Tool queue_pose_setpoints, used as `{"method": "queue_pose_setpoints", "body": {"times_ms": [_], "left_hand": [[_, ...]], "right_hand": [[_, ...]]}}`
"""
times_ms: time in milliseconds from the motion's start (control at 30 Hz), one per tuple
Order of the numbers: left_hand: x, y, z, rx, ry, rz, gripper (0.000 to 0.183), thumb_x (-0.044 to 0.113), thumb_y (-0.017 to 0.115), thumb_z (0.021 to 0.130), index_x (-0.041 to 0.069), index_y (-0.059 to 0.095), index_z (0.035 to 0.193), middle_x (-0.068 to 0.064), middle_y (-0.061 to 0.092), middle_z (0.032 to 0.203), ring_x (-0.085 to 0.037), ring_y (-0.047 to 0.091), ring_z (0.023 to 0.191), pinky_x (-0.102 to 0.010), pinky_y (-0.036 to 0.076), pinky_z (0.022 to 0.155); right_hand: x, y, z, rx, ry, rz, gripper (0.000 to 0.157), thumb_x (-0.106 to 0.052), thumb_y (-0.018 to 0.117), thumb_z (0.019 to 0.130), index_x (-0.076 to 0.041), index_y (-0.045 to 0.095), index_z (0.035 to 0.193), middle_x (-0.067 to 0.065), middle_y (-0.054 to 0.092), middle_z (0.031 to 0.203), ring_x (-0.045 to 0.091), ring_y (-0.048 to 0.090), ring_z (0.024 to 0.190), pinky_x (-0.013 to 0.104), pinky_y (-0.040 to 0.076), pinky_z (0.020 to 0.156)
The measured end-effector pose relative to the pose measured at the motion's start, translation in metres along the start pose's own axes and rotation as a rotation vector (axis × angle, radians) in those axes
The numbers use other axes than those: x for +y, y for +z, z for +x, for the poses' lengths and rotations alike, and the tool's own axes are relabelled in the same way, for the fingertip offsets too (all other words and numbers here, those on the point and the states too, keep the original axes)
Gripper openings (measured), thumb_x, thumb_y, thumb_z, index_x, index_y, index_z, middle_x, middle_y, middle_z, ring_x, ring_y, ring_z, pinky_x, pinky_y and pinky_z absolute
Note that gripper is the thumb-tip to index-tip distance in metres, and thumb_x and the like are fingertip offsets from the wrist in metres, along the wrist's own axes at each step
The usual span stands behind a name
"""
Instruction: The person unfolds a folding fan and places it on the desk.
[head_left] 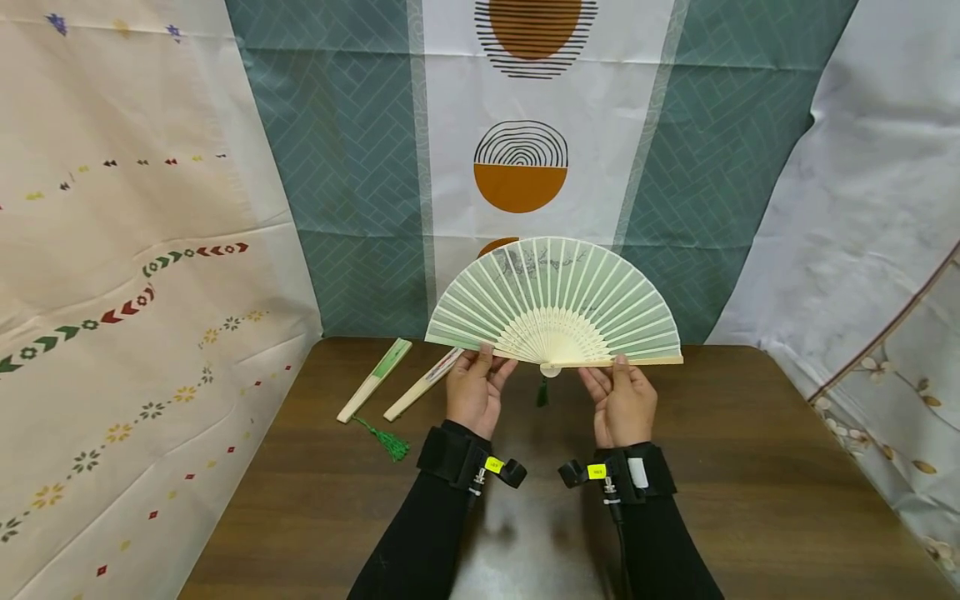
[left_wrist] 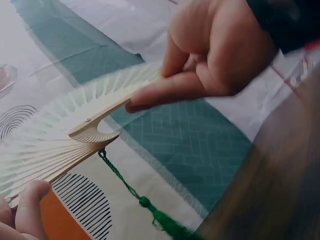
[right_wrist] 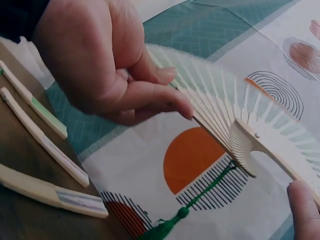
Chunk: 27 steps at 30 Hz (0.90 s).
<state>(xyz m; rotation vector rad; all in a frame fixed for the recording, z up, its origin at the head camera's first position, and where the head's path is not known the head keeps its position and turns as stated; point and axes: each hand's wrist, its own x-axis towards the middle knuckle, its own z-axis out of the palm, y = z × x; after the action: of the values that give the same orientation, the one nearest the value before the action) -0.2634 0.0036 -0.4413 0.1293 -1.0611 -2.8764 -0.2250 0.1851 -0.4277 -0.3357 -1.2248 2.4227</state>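
Note:
A pale green folding fan (head_left: 555,308) stands spread wide, arc upward, raised over the far side of the table. My left hand (head_left: 475,390) pinches the left end of its lower edge between thumb and fingers. On the other side my right hand (head_left: 624,406) pinches the right guard stick (left_wrist: 102,116). The cream ribs meet at the pivot between the hands, where a dark green tassel (left_wrist: 167,222) hangs down. Across the fan in the left wrist view the right hand (left_wrist: 215,55) shows large; the right wrist view shows the left hand (right_wrist: 110,65).
Left of the hands on the brown table (head_left: 300,500) lie closed fans, one with a green panel (head_left: 375,379) and a green tassel (head_left: 392,443), another (head_left: 423,383) beside it. A third closed fan (right_wrist: 50,192) shows in the right wrist view. Patterned cloths (head_left: 345,167) hang behind.

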Motion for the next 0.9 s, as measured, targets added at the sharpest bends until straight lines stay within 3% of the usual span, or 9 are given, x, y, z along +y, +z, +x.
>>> {"method": "queue_pose_setpoints", "body": {"times_ms": [167,333,500,633,800,900], "left_hand": [[-0.007,0.004,-0.002,-0.005,-0.011,-0.012,0.023,0.011,0.052,0.121,-0.003,0.061,0.137,-0.007,0.069,0.113,-0.014,0.073,0.098,-0.025,0.071,0.094],[-0.031,0.014,-0.001,-0.025,-0.089,0.017,0.010,0.011,0.054,0.121,0.005,0.062,0.121,-0.005,0.064,0.108,-0.014,0.068,0.098,-0.027,0.071,0.097],[-0.067,0.038,0.009,-0.056,-0.209,0.028,0.012,0.010,0.055,0.121,0.008,0.060,0.110,-0.005,0.058,0.102,-0.016,0.063,0.098,-0.038,0.069,0.110],[-0.101,0.067,0.013,-0.034,-0.336,-0.006,0.008,0.006,0.054,0.121,0.004,0.062,0.119,-0.009,0.055,0.105,-0.021,0.060,0.103,-0.049,0.062,0.122],[-0.142,0.099,0.012,-0.028,-0.463,-0.008,0.012,0.003,0.055,0.119,0.000,0.065,0.126,-0.012,0.056,0.109,-0.025,0.060,0.107,-0.055,0.058,0.126],[-0.157,0.103,0.014,0.003,-0.476,0.047,0.012,0.001,0.057,0.118,0.002,0.064,0.108,-0.011,0.056,0.100,-0.024,0.060,0.098,-0.059,0.058,0.125]], "right_hand": [[0.001,-0.003,0.001,0.035,-0.025,0.040,0.033,-0.022,0.052,0.122,0.003,0.058,0.100,0.008,0.069,0.105,0.013,0.081,0.081,0.026,0.072,0.087],[-0.006,-0.025,-0.001,0.121,-0.019,0.023,0.029,-0.025,0.050,0.122,0.001,0.063,0.123,0.002,0.075,0.109,0.011,0.083,0.087,0.024,0.071,0.088],[-0.022,-0.056,0.012,0.219,-0.022,0.023,0.034,-0.026,0.049,0.123,0.001,0.062,0.140,0.002,0.073,0.116,0.009,0.085,0.093,0.025,0.071,0.091],[-0.043,-0.088,0.023,0.315,0.014,0.035,0.041,-0.028,0.044,0.124,-0.001,0.056,0.152,0.003,0.069,0.121,0.009,0.084,0.093,0.025,0.071,0.091],[-0.065,-0.134,0.026,0.450,0.090,0.117,0.050,-0.025,0.048,0.122,-0.006,0.046,0.168,0.003,0.074,0.103,0.014,0.084,0.086,0.031,0.073,0.092],[-0.067,-0.153,0.026,0.452,0.187,0.114,0.054,-0.022,0.048,0.123,-0.010,0.038,0.174,0.002,0.072,0.097,0.012,0.082,0.084,0.027,0.071,0.098]]}}
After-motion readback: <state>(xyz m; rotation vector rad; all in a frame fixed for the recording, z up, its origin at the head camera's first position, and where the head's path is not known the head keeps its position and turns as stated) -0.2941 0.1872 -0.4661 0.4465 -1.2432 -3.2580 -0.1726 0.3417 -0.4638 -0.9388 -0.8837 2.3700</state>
